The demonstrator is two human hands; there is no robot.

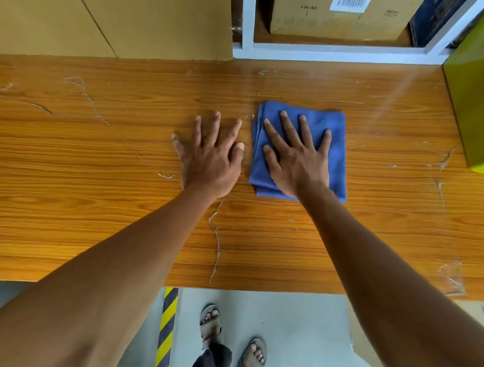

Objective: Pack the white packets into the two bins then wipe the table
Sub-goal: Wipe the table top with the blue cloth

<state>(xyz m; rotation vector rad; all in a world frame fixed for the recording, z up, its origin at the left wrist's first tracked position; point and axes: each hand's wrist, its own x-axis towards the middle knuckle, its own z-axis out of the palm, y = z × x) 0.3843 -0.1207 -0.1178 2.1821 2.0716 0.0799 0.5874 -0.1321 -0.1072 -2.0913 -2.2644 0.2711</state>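
**Inspector:** Start with the largest item.

**Assistant:** The wooden table (92, 173), under both hands and running past them to either side. Pale scuffs and scratch marks show on the top, one long line running toward the near edge between the forearms.

**Inspector:** Beyond the hands?

**Assistant:** A large cardboard box (103, 13) stands at the far edge beyond the left hand. A yellow-green bin (482, 94) stands to the right of the right hand, well apart from it. Its contents cannot be seen.

**Inspector:** The cloth?

**Assistant:** A folded blue cloth (336, 127) lies flat on the table beneath the right hand.

**Inspector:** Hands?

**Assistant:** The right hand (298, 155) is flat, fingers spread and straight, pressing on the cloth. The left hand (212, 155) lies flat on bare wood just beside the cloth, fingers spread, holding nothing.
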